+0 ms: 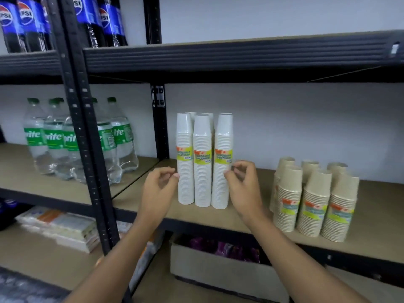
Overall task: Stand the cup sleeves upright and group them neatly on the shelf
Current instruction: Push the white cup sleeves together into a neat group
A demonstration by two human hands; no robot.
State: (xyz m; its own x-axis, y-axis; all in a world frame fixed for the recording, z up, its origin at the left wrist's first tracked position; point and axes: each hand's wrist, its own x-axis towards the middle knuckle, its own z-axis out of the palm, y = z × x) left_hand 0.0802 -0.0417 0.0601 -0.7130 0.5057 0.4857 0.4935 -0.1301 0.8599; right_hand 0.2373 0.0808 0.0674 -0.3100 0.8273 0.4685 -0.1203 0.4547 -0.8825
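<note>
Several tall white cup sleeves (203, 167) with yellow-green labels stand upright in a tight group on the wooden shelf (251, 215). My left hand (160, 189) is at the left side of the group, fingers loosely curled, fingertips at the leftmost sleeve. On the right side of the group, my right hand (242, 184) has curled fingers beside the rightmost sleeve. Neither hand wraps around a sleeve. Further right, several shorter beige cup sleeves (314, 202) stand upright in their own cluster.
Sprite bottles (72, 141) stand on the left bay's shelf, Pepsi bottles (26, 20) above them. A black upright post (87, 127) divides the bays. Below sit a cardboard box (218, 267) with purple packs and white packets (63, 228).
</note>
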